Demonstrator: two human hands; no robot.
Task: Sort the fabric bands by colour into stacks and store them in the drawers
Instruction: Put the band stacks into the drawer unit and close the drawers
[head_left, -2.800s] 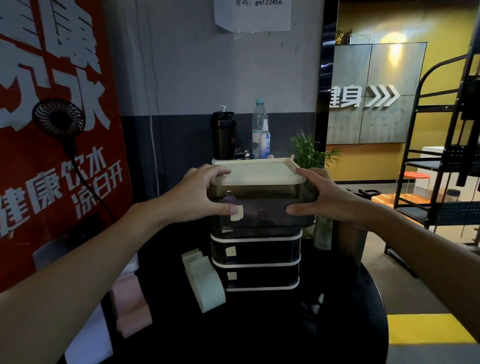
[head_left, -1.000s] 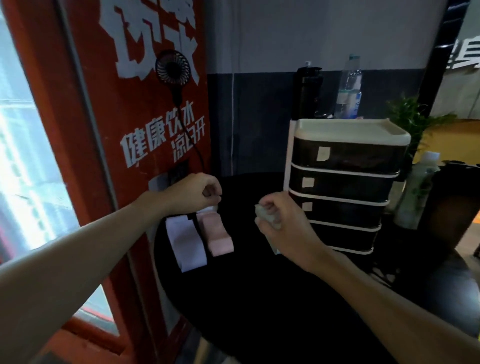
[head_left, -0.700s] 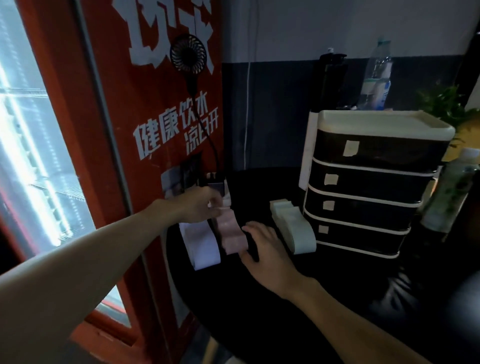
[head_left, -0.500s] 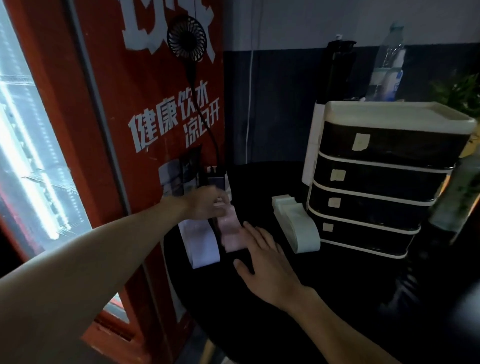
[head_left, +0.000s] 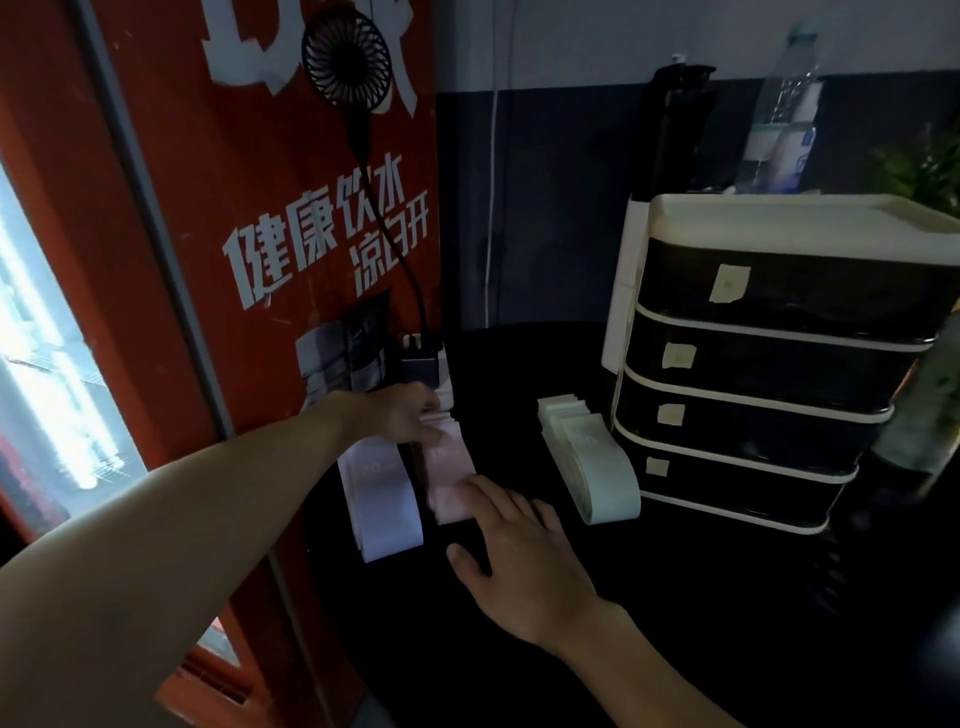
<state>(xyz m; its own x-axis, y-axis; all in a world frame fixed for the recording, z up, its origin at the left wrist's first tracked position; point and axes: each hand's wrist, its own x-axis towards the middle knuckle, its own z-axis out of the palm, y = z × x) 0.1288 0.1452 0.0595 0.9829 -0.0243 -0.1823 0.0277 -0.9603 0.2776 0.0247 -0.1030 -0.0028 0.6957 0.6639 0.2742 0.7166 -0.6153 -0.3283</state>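
- Against the picture half a second before, the right hand (head_left: 519, 561) had slid forward over the table (head_left: 675, 597). Its fingertips now touched the near end of the pink stack (head_left: 449, 467), where earlier they lay just short of it.
- The left hand (head_left: 402, 415) had stayed at the far end of that same stack, so the pink bands lay between the two hands.
- Nearly three seconds before, both hands held the top unit of the drawers (head_left: 753, 374). Now all four tiers stood stacked and closed at the right of the table, with no hand on them.
- Right hand: flat and relaxed, fingers straight and spread, gripping nothing.
- Left hand: its fingers lay over the pink stack's far end. The blur hid whether they pinched it, so that grip cannot be told.
- The pink stack lay flat near the table's left edge, its long axis running away from the person, the near end leaning slightly right.
- The white stack (head_left: 382, 499) lay just beside it on the left and roughly parallel.
- The green stack (head_left: 592, 462) lay well to the right, close before the lower drawers, pointing much the same way, its near end angled further right.
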